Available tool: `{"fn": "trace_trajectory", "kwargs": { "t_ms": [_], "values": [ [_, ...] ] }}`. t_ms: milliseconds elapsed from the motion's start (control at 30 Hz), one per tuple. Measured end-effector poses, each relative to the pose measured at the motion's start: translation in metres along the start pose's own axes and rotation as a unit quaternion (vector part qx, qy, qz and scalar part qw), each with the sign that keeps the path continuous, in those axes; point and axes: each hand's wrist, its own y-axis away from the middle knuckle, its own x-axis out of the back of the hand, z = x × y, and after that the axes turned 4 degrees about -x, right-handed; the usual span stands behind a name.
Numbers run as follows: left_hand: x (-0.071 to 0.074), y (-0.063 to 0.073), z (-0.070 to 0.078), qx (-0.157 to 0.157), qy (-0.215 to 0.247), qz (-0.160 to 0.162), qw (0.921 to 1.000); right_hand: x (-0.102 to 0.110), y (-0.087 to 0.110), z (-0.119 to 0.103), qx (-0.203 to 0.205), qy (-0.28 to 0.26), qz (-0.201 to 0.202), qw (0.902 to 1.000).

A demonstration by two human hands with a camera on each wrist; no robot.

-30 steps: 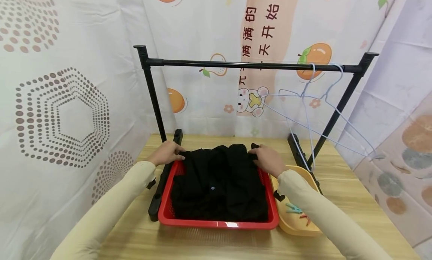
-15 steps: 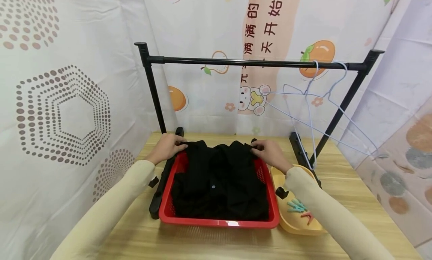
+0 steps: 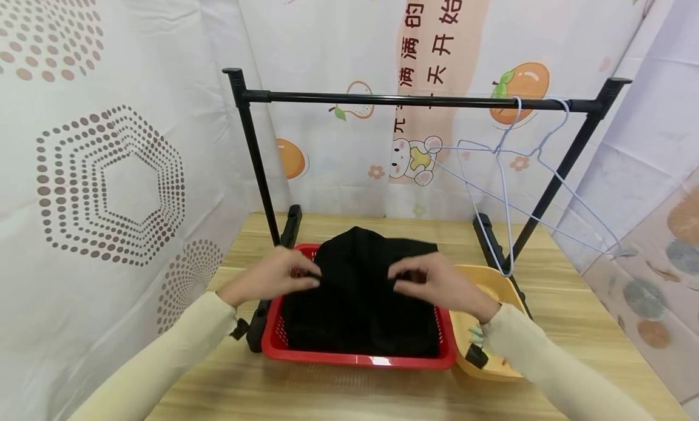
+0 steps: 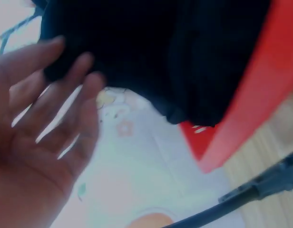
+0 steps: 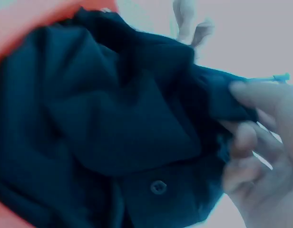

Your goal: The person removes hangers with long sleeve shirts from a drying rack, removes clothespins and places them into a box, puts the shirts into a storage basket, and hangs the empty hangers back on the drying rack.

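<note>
A black garment (image 3: 355,293) with a button, apparently a shirt, lies heaped in a red basket (image 3: 357,359); its far part rises above the rim. My left hand (image 3: 278,275) is at the basket's left side, close to the cloth. In the left wrist view its fingers (image 4: 92,88) are loosely spread with nothing gripped between them. Over the right part of the garment is my right hand (image 3: 437,281), blurred in the head view. The right wrist view shows a flap of the black cloth between its thumb and forefinger, with a button (image 5: 158,187) nearby.
A black rack with a crossbar (image 3: 371,99) stands behind the basket. Two pale blue wire hangers (image 3: 505,193) hang at its right end. Beside the basket's right side sits a yellow tub (image 3: 464,324) with clothespins (image 3: 476,333), partly under the right forearm. Patterned curtains surround the table.
Both hands have come back toward me from the basket's far edge. The left hand has let go of the cloth. The garment's upper part has shifted, and its button no longer shows from the head.
</note>
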Motion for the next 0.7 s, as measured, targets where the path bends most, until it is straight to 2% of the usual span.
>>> {"fn": "trace_trajectory", "kwargs": {
  "t_ms": [100,200,267,367,467,533,600,700],
  "values": [
    [-0.016,0.008,0.005,-0.013,-0.019,-0.103,0.9944,-0.016,0.014,0.0,0.042,-0.003,-0.101,0.994],
    [-0.03,0.013,0.01,0.006,-0.044,-0.2,0.9788,-0.032,0.024,0.002,0.042,0.01,-0.188,0.9813],
    [-0.037,0.015,0.013,0.013,-0.064,-0.25,0.966,-0.041,0.028,0.006,0.029,0.013,-0.224,0.9741],
    [-0.044,0.015,0.018,0.028,-0.084,-0.299,0.9502,-0.051,0.031,0.011,0.017,0.008,-0.24,0.9705],
    [-0.047,0.014,0.02,0.036,-0.089,-0.328,0.9397,-0.056,0.033,0.013,0.026,0.003,-0.242,0.9699],
    [-0.046,0.012,0.017,0.028,-0.078,-0.334,0.9391,-0.055,0.032,0.013,0.036,-0.005,-0.246,0.9686],
    [-0.043,0.01,0.01,0.003,-0.04,-0.319,0.947,-0.049,0.032,0.012,0.044,-0.024,-0.25,0.967],
    [-0.03,0.007,-0.006,-0.039,0.025,-0.256,0.9655,-0.033,0.029,0.009,0.048,-0.063,-0.245,0.9664]
  ]
}}
